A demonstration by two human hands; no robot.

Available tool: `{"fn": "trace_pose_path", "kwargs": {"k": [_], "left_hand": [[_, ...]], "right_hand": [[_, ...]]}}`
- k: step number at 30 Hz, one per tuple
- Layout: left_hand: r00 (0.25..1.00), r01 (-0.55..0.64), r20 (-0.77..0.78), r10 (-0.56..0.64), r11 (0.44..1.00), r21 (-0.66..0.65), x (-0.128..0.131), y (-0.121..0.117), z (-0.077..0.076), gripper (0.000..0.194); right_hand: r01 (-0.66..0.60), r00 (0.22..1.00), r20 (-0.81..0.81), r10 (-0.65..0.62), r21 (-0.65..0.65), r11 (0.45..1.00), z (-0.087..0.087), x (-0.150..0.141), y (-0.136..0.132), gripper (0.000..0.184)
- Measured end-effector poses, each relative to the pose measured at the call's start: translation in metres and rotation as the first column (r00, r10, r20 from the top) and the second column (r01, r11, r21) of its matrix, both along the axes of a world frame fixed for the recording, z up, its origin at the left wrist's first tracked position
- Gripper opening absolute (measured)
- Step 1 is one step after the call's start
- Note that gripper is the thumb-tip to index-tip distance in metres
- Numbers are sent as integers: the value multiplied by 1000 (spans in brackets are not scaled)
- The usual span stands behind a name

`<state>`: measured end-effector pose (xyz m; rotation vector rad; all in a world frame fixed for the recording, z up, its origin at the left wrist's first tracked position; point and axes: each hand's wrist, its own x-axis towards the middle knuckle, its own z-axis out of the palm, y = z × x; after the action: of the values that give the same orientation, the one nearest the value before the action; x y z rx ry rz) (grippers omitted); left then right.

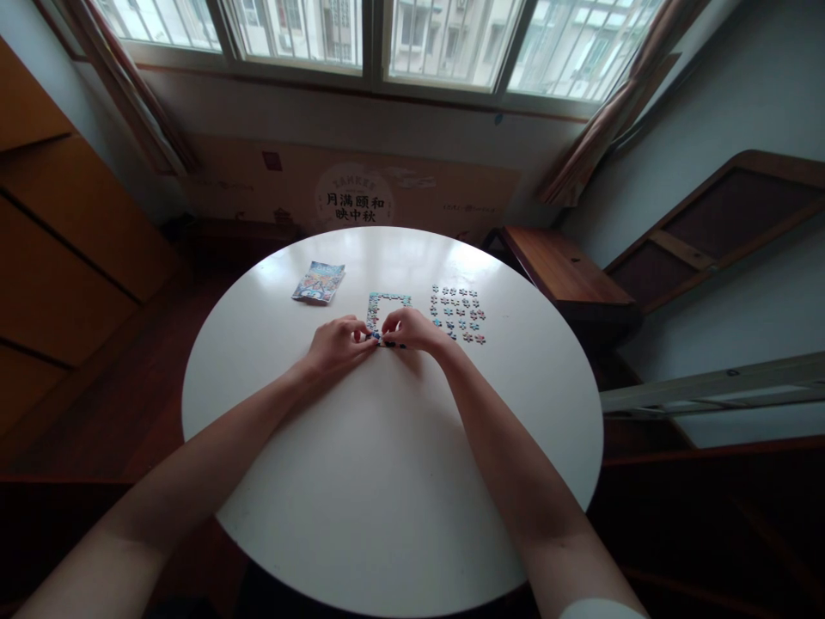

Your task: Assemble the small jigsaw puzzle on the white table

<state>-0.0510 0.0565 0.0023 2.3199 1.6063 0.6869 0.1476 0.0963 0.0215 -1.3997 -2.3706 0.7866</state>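
Observation:
A partly joined jigsaw puzzle point(389, 297) lies on the white round table point(387, 481), its pieces forming a border around a bare middle. At its near left corner, my left hand point(340, 340) is closed, thumb and fingertips on a dark blue jigsaw piece of the near edge. My right hand point(416, 329) pinches at the same near edge, a little to the right, its fingertips on a dark jigsaw piece. Both hands hide parts of the near and right borders. Loose jigsaw pieces point(455, 303) lie spread in rough rows right of the puzzle.
A colourful printed packet point(320, 282) lies at the table's far left. Behind the table are a printed banner point(418, 185) and windows point(451, 43). A wooden side table point(567, 266) stands at the right, and orange cabinets point(64, 223) at the left.

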Motion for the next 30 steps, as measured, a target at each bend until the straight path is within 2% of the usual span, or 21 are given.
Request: {"fn": "trace_pose_path", "kwargs": {"k": [13,15,18,21,24,30], "left_hand": [[999,-34,-6,34,999,-32,4,-1,1,30],[999,-35,-10,35,999,-31,4,-1,0,31],[999,-35,-18,35,999,-29,5,-1,1,33],[999,-30,-17,30,999,-32,5,-2,2,31],[1000,-27,-7,26,999,-32,6,-2,3,28],[1000,-12,-20,13,1000,22,6,-3,4,24]], "right_hand": [[26,999,-31,-28,-52,998,5,-4,-2,7],[16,996,-85,-23,-77,997,3,-4,-2,12],[-30,985,-170,11,-108,994,1,-2,0,31],[-56,982,-181,45,-56,997,4,2,1,38],[-28,985,-173,23,-24,999,10,8,2,33],[119,951,-277,-135,-76,990,14,20,-2,16]]}}
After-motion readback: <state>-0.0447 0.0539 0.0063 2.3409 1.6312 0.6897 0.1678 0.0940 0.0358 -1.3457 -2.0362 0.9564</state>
